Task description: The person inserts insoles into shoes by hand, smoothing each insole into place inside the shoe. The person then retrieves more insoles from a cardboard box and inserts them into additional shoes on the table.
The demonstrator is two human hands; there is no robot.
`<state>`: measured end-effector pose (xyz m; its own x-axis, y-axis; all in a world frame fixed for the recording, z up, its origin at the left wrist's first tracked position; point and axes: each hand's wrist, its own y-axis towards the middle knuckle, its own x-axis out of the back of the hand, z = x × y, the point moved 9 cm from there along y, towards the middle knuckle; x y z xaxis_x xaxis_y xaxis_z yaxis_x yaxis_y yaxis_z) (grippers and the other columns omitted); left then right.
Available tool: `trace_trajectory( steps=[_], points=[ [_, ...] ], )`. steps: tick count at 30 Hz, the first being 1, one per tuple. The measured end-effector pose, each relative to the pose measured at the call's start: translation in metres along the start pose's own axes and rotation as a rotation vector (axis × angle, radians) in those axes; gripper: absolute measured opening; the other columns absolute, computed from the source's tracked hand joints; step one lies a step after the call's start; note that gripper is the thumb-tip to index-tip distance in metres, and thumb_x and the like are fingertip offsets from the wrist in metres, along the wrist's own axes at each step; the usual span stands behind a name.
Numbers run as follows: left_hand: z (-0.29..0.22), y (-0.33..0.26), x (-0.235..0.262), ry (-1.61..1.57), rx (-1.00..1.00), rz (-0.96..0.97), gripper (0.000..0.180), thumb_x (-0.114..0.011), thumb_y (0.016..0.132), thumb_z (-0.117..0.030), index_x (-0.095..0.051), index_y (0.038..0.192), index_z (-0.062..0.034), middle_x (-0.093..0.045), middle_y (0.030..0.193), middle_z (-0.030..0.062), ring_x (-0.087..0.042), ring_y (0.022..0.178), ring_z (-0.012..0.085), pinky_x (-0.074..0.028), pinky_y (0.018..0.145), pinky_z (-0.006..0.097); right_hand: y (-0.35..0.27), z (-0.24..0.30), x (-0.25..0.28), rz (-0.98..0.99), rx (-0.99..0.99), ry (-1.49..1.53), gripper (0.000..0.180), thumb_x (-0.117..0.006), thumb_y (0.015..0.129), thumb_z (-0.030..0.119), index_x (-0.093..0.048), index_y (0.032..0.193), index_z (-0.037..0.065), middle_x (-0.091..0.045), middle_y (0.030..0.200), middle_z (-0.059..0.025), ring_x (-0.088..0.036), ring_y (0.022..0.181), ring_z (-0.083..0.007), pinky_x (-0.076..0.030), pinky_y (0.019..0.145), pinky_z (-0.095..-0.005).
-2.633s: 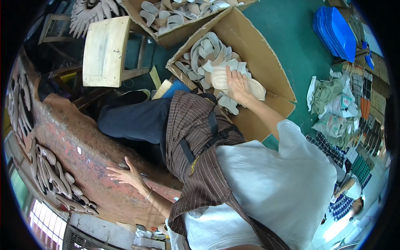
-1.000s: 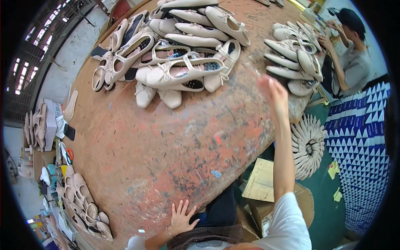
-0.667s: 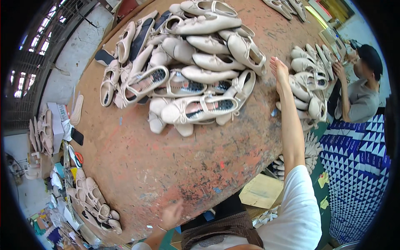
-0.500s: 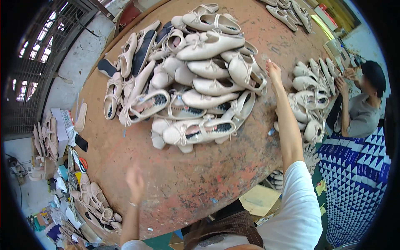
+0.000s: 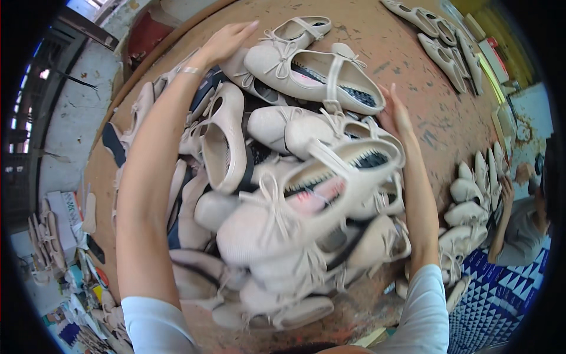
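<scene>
Scuffed brown tabletop (image 5: 427,127) filled most of the view, with its near edge mostly lost behind shoes and forearms. Big heap of beige strap shoes (image 5: 321,79) sat in the middle of it, right between the person's arms. Front of the heap was a smear, tbh: the big bow-front shoe (image 5: 247,233) was blurred, and the ones under it were hard to count.

Left hand (image 5: 229,42) reached over the far left side of the heap, fingers straight and close together; its palm side was out of sight, so I couldn't tell if it gripped anything. Right hand (image 5: 394,112) was against the right side, by the end of the top shoe, fingers soft with blur. Couldn't tell about that grip either.

For elbow room, bare table ran from the right hand over to a second shoe pile (image 5: 466,206), with more shoes (image 5: 445,47) at the far right. Left forearm covered a good part of the heap's left side. Co-worker (image 5: 522,227) got partly cut off by the dark lens rim.
</scene>
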<state>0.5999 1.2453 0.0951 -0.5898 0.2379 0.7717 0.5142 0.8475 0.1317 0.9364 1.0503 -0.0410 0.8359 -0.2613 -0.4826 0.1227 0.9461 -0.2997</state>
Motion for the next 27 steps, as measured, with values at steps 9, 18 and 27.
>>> trace_trajectory(
  steps=[9,18,27],
  points=[
    [0.018,0.012,-0.090,-0.407,0.442,0.797,0.073,-0.049,0.093,-0.059,-0.046,0.144,-0.0071,-0.042,0.151,0.0086,-0.042,0.134,0.0185,-0.029,0.112,0.035,-0.022,0.018,-0.058,0.437,-0.176,0.358,0.050,-0.048,0.102,0.038,-0.054,0.129,-0.004,-0.063,0.123,-0.0196,-0.061,0.112,-0.0261,-0.046,0.103,-0.0399],
    [0.048,-0.081,-0.091,-0.623,0.342,0.748,0.046,-0.043,0.099,-0.031,-0.057,0.134,-0.0042,-0.060,0.131,0.0043,-0.057,0.115,0.0152,-0.043,0.104,0.032,-0.073,-0.074,-0.129,0.305,-0.365,0.156,0.049,-0.050,0.101,0.037,-0.052,0.134,0.001,-0.059,0.129,-0.0132,-0.056,0.119,-0.0223,-0.043,0.104,-0.0378],
    [0.055,-0.323,-0.013,0.000,0.323,0.768,0.054,-0.059,0.085,-0.034,-0.059,0.127,0.0001,-0.061,0.128,0.0236,-0.058,0.119,0.0342,-0.044,0.102,0.037,-0.279,-0.199,-0.198,-0.029,-0.588,-0.106,0.050,-0.051,0.101,0.037,-0.050,0.136,0.003,-0.057,0.132,-0.0105,-0.053,0.122,-0.0207,-0.040,0.106,-0.0372]
  ],
)
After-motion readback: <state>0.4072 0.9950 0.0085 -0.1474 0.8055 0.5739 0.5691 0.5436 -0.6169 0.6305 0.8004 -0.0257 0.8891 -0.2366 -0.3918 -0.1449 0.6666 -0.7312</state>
